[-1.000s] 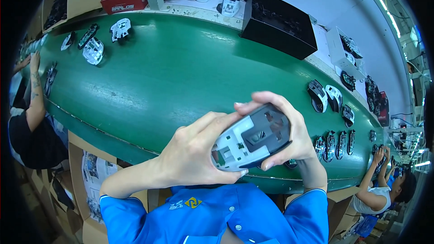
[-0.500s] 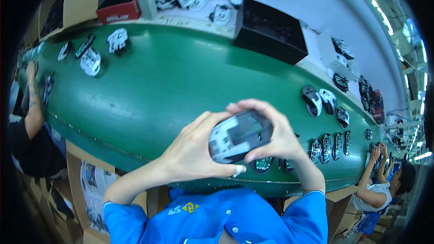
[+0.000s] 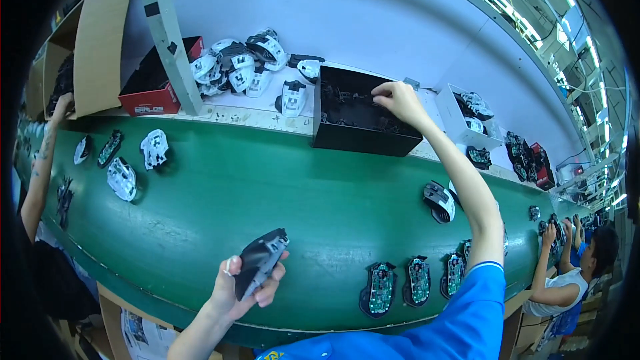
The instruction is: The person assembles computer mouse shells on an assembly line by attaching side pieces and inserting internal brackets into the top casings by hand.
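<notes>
My left hand [image 3: 227, 288] grips a dark grey and light grey computer mouse shell [image 3: 259, 261], tilted on its side above the near part of the green table. White tape or a wrap shows on the thumb. My right hand [image 3: 403, 103] reaches far forward over a black box [image 3: 363, 139] on the shelf. Its thumb and fingers are drawn together at the box's opening; what they hold, if anything, is too small to make out. Small dark parts lie inside the box. Several mouse bases with green circuit boards [image 3: 381, 288] stand in a row below my right arm.
On the green table [image 3: 220, 193] lie white mouse shells [image 3: 122, 179] at left and a grey-white mouse [image 3: 439, 201] at right. The shelf holds piled shells [image 3: 241, 70], a red box [image 3: 152, 101] and a white box [image 3: 472, 130]. Co-workers sit at both sides.
My right hand has let go of the mouse shell and moved forward to the black box. My left hand keeps the shell, now lower, further left and turned on its side. The view has shifted.
</notes>
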`<action>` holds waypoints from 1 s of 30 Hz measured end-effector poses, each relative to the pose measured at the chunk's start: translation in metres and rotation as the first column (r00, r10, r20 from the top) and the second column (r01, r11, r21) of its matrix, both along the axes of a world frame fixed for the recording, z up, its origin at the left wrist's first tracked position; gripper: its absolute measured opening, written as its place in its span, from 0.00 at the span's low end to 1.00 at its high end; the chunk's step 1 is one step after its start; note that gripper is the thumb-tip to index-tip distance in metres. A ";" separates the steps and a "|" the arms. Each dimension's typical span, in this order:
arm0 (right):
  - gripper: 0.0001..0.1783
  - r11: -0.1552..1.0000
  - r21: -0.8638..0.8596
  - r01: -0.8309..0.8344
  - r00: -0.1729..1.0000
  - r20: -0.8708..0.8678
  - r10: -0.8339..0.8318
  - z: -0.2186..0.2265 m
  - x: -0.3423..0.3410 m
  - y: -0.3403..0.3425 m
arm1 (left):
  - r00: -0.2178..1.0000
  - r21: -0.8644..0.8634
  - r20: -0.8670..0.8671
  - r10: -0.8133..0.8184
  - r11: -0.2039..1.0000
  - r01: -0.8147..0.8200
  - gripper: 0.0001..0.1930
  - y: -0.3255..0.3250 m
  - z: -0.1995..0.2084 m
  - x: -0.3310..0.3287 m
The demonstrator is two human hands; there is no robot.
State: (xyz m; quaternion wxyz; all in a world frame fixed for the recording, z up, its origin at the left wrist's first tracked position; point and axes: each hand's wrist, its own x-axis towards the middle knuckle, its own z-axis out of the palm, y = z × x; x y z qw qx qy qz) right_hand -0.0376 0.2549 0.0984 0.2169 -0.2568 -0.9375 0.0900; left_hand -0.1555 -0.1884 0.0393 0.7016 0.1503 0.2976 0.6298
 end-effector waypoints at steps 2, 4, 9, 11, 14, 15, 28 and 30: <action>0.12 0.900 -0.354 0.255 0.967 0.092 -0.238 -0.022 -0.030 0.038 | 0.947 0.027 0.321 0.002 1.000 -0.011 0.46 0.000 -0.005 -0.001; 0.16 0.831 -0.393 0.393 0.919 0.201 -0.339 -0.035 -0.065 0.035 | 0.893 0.031 0.449 0.035 0.998 -0.055 0.46 -0.005 -0.008 -0.006; 0.15 0.809 -0.303 0.504 0.851 0.334 -0.405 -0.041 -0.100 0.015 | 0.825 -0.104 0.528 0.202 0.979 -0.174 0.43 -0.013 0.002 -0.010; 0.17 0.776 -0.518 0.360 0.932 0.238 -0.274 -0.063 -0.082 0.034 | 0.792 -0.116 0.586 0.174 0.985 -0.131 0.40 0.015 -0.003 -0.012; 0.15 0.820 -0.499 0.281 0.949 0.275 -0.158 -0.044 -0.071 0.027 | 0.870 -0.060 0.468 0.156 0.988 -0.144 0.36 0.007 0.001 -0.014; 0.13 0.863 -0.441 0.246 0.953 0.271 -0.134 -0.034 -0.058 0.034 | 0.896 -0.062 0.418 0.152 0.988 -0.139 0.34 0.004 0.003 -0.013; 0.14 0.611 0.050 -0.790 0.603 -0.118 0.789 0.070 0.030 -0.267 | 0.983 0.005 0.167 -0.077 0.997 0.078 0.31 0.003 0.052 0.026; 0.13 0.536 0.062 -0.842 0.522 -0.158 0.838 0.061 0.037 -0.271 | 0.996 -0.039 0.039 -0.084 0.996 0.085 0.29 -0.003 0.065 0.035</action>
